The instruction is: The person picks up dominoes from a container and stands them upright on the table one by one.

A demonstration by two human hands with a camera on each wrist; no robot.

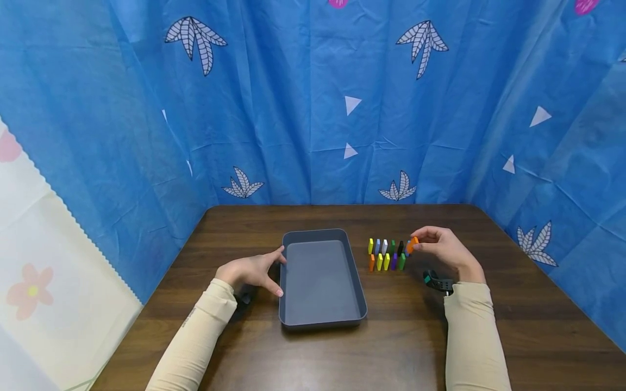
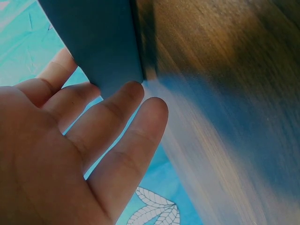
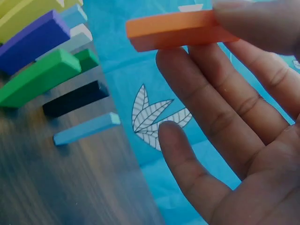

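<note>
A dark grey rectangular tray [image 1: 323, 282] lies on the table. My left hand [image 1: 255, 271] is at its left side, thumb and fingers spread, touching the rim. In the left wrist view, the fairly straight fingers [image 2: 115, 115] meet the tray's wall [image 2: 101, 42]. My right hand [image 1: 447, 251] pinches an orange domino-like block [image 3: 173, 29] between thumb and fingers, raised above the table. Just left of it, several coloured blocks stand upright in two rows, among them a black block [image 3: 75, 98], a light blue block [image 3: 86, 129], a green block [image 3: 42, 77] and a purple block [image 3: 35, 42].
The brown wooden table [image 1: 401, 347] ends at a blue patterned curtain [image 1: 318, 108] behind and to the right. A pale curtain [image 1: 44, 260] hangs at the left. A black wrist device [image 1: 437, 282] sits below the right hand.
</note>
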